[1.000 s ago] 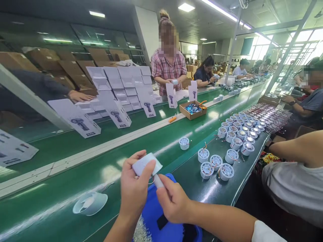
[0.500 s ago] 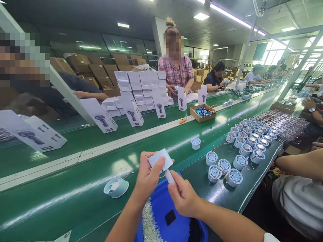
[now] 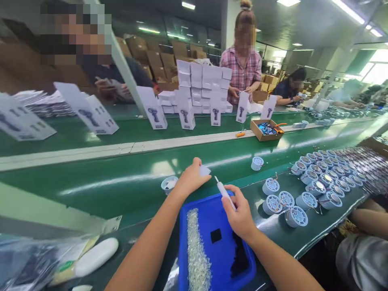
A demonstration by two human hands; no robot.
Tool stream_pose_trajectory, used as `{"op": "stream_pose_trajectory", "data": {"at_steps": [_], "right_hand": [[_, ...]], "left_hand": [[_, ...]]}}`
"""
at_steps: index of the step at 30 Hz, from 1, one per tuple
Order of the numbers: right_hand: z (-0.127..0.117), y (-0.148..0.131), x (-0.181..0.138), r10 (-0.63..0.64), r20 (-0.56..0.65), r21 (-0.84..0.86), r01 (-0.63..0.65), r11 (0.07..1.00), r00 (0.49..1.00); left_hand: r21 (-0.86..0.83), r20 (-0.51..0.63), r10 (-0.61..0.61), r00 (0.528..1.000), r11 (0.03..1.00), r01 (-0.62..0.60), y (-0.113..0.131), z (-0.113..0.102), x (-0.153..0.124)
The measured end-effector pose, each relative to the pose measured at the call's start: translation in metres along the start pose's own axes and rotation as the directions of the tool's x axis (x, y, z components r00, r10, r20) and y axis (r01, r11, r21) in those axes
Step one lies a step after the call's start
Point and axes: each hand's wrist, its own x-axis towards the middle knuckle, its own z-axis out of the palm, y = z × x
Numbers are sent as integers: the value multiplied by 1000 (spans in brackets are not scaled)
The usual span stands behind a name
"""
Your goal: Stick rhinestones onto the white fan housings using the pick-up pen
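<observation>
My left hand [image 3: 192, 178] is closed on a pale blue plastic piece [image 3: 205, 170], mostly hidden behind the fingers. My right hand [image 3: 239, 210] grips a slim white pen-like tool [image 3: 224, 193] whose thin tip points up and left, apart from the piece. Beneath the hands sits a blue tray [image 3: 222, 258]. Small clear beads or rings [image 3: 197, 254] fill its left side, a black square [image 3: 216, 235] lies in the middle, and a heap of small black bits [image 3: 239, 258] is at its right. A round pale blue housing [image 3: 169, 184] rests on the green belt just left of my left hand.
Several round housings with wires [image 3: 297, 216] stand at the right; another housing [image 3: 257, 163] is on the belt. Printed white boxes [image 3: 185, 115] line the far side, near a carton of blue parts [image 3: 266, 131]. A white bottle-like object [image 3: 96, 256] lies lower left. Co-workers sit or stand opposite.
The tool tip has come away from the plastic piece, and my hands have moved apart. My view has swung left, so the scene shifts right and more of the tray shows.
</observation>
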Motion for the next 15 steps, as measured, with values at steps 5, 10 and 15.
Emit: {"op": "stream_pose_trajectory", "data": {"at_steps": [5, 10, 15], "right_hand": [[-5, 1, 2, -118, -19, -22, 118, 993, 993], [-8, 6, 5, -288, 76, -35, 291, 956, 955], [-6, 17, 10, -153, 219, -38, 165, 986, 964]], "left_hand": [[108, 77, 50, 996, 992, -59, -1, 14, 1], [153, 212, 95, 973, 980, -129, 1, -6, -2], [340, 295, -138, 945, 940, 31, -19, -42, -4]]}}
